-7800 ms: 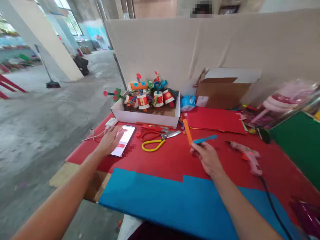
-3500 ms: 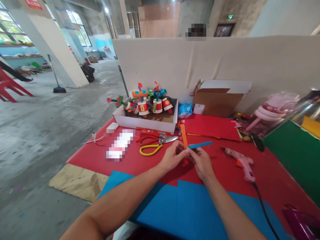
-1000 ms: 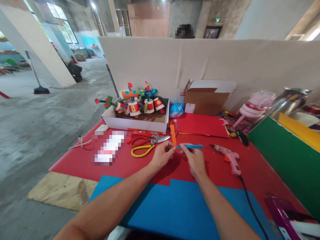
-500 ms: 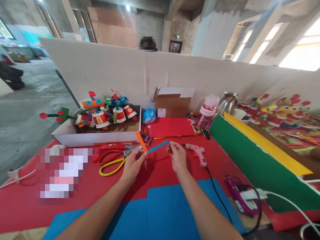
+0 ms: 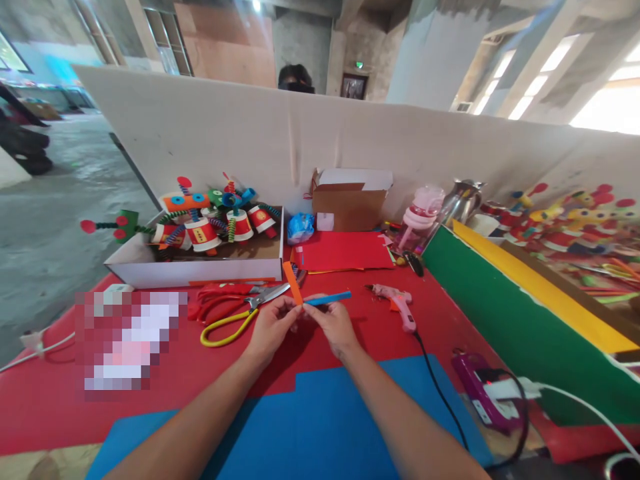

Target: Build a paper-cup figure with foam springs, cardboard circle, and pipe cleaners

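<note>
Both hands meet above the red tabletop, pinching two narrow paper strips where they join. The orange paper strip (image 5: 293, 283) points up and away from the joint. From the same spot the blue paper strip (image 5: 331, 298) runs off to the right. My left hand (image 5: 277, 323) is closed on the orange strip's lower end. My right hand (image 5: 331, 325) pinches the joint beside it, its fingers under the blue strip. Left of my left hand lie yellow-handled scissors (image 5: 231, 328) and red-handled scissors (image 5: 213, 303). A pink glue gun (image 5: 397, 305) rests to the right.
A white box (image 5: 200, 272) of paper-cup figures stands at the back left, near red paper sheets (image 5: 345, 253). Blue sheets (image 5: 325, 420) cover the front. A purple power strip (image 5: 483, 393) with cables and a green panel (image 5: 525, 327) border the right. Behind the white partition (image 5: 225, 140) is a person's head.
My right hand has moved left from the blue strip's far end to the joint, beside my left hand. The blue strip's right end is now free.
</note>
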Demonstrator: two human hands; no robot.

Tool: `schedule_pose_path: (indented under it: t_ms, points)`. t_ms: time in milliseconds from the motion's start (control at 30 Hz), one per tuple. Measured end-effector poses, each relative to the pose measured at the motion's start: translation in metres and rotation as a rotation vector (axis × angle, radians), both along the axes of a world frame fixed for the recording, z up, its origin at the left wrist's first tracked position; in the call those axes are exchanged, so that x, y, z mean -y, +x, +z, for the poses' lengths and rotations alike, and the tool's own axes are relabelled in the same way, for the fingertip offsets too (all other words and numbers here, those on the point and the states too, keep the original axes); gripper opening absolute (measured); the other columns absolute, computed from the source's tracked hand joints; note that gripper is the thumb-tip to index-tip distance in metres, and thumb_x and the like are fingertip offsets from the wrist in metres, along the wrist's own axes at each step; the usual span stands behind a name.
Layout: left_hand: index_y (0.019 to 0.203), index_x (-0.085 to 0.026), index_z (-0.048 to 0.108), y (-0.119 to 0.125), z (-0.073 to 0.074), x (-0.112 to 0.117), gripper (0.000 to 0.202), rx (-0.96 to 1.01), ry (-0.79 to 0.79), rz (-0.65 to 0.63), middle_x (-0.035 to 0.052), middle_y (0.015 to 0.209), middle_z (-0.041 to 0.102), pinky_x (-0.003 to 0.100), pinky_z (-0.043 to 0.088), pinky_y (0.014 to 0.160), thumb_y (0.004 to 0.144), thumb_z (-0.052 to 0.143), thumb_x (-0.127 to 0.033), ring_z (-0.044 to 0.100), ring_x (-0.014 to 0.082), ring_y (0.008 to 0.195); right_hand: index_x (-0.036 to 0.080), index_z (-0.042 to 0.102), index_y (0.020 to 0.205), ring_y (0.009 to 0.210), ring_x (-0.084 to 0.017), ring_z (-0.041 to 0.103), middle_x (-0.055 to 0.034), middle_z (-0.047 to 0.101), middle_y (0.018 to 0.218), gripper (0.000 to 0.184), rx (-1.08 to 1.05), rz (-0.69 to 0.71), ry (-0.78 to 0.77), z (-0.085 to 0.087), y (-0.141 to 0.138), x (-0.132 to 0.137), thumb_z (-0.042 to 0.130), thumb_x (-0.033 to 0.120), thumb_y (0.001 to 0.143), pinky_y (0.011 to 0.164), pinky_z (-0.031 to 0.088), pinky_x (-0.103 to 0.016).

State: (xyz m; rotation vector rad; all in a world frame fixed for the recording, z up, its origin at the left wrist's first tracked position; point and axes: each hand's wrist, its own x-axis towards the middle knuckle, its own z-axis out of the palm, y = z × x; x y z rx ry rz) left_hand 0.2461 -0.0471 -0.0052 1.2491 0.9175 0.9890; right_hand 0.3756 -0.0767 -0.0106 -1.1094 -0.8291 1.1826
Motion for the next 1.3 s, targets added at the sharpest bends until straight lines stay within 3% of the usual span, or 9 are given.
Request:
schedule_pose_path:
  t_ms: [333,633,1300]
  points:
    - [0.072,-0.016,0.055,-0.001,-0.0027,-0.0017,0.034,0.058,-0.037,-0.022,-0.0024,0.062,0.06,0.024,0.046,0.049,0.067,0.072,-0.046,0.052,0.0088,0.047,0.022,0.066,0.07,0.066,-0.016,0.062,0.0017,0.067,0.068,0.02,0.02,0.005,-0.003,-0.002,-0.0016,-0.001,0.077,0.036,0.061,0.07,0.051,-0.03]
    - [0.074,-0.016,0.054,-0.0013,-0.0064,-0.0037,0.035,0.083,-0.068,-0.046,-0.0031,0.055,0.061,0.023,0.043,0.048,0.066,0.073,-0.045,0.052,0.0089,0.044,0.021,0.064,0.067,0.06,-0.014,0.057,0.0015,0.064,0.064,0.024,0.114,0.011,-0.037,-0.0014,-0.0003,0.0007,0.076,0.042,0.063,0.058,0.047,-0.025]
    - [0.07,-0.015,0.057,0.0012,-0.0066,-0.0036,0.037,0.153,-0.11,-0.034,-0.0011,0.054,0.061,0.023,0.042,0.047,0.063,0.076,-0.045,0.052,0.0089,0.044,0.021,0.064,0.065,0.063,-0.016,0.059,0.0011,0.065,0.064,0.023,0.085,-0.016,-0.022,-0.007,-0.0015,-0.001,0.076,0.04,0.062,0.065,0.049,-0.028]
